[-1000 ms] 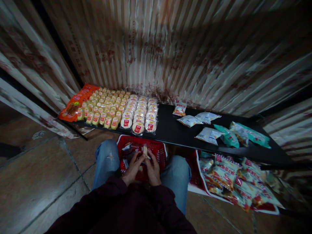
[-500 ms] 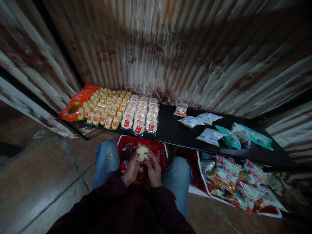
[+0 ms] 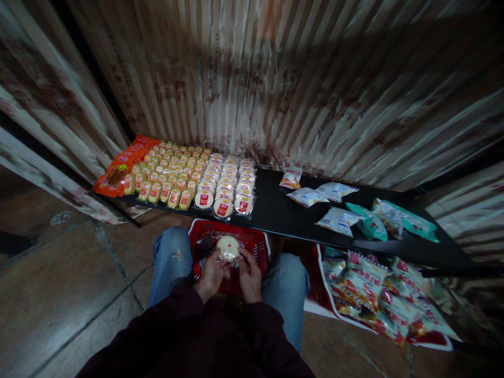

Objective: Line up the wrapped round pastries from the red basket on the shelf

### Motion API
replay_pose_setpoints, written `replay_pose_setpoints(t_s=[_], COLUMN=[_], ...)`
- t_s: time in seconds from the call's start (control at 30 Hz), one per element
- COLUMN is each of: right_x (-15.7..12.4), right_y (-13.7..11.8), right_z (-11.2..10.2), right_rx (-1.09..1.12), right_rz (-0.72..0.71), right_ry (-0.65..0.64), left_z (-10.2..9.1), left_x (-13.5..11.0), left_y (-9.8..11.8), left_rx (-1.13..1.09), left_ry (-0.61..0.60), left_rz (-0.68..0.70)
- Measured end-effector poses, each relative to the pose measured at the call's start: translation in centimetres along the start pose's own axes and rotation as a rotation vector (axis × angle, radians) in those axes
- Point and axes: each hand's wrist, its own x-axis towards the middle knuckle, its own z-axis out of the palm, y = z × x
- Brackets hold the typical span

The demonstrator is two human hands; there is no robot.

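Note:
A round pale bun in clear wrap [image 3: 229,248] is held up flat-side toward me over a red plastic basket [image 3: 258,242] that rests between my knees. My left hand [image 3: 211,274] grips the bun's lower left edge. The fingers of my right hand [image 3: 249,273] pinch its lower right edge. Both hands are closed on it. More wrapped items lie inside the basket, mostly hidden by my hands.
A low black shelf [image 3: 275,207] runs across in front of me. On its left stand rows of round buns [image 3: 226,184], small yellow cakes [image 3: 167,176] and orange packets [image 3: 122,168]. White and green bags [image 3: 366,218] lie at its right. Red-and-white snack bags [image 3: 374,294] sit on the floor.
The bun was edge-on a second ago; it has been turned so its round face shows and lifted slightly. Both hands stay on it.

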Motion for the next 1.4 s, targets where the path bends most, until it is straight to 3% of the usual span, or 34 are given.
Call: replay_pose_setpoints(t_s=[0.17, 0.43, 0.73, 0.93, 1.23, 1.4], right_x=[0.0, 0.4, 0.3, 0.3, -0.5, -0.5], right_y=[0.0, 1.2, 0.9, 0.6, -2.2, -1.8], right_z=[-0.1, -0.5, -0.3, -0.2, -0.1, 0.1], right_rx=[-0.044, -0.289, -0.358, -0.283, 0.016, 0.193], right_rz=[-0.006, -0.247, -0.231, -0.155, 0.130, 0.231], right_ry=[-0.016, 0.019, -0.015, -0.057, -0.210, -0.188], left_z=[-0.2, -0.6, -0.3, 0.1, -0.9, -0.8], left_x=[0.3, 0.3, -0.2, -1.0, -0.6, -0.8], left_y=[-0.2, -0.7, -0.7, -0.5, -0.7, -0.8], left_rx=[0.012, 0.136, 0.202, 0.295, 0.475, 0.592], left_ry=[0.005, -0.075, -0.100, -0.114, -0.122, -0.147], left_rz=[0.000, 0.103, 0.150, 0.198, 0.217, 0.277])
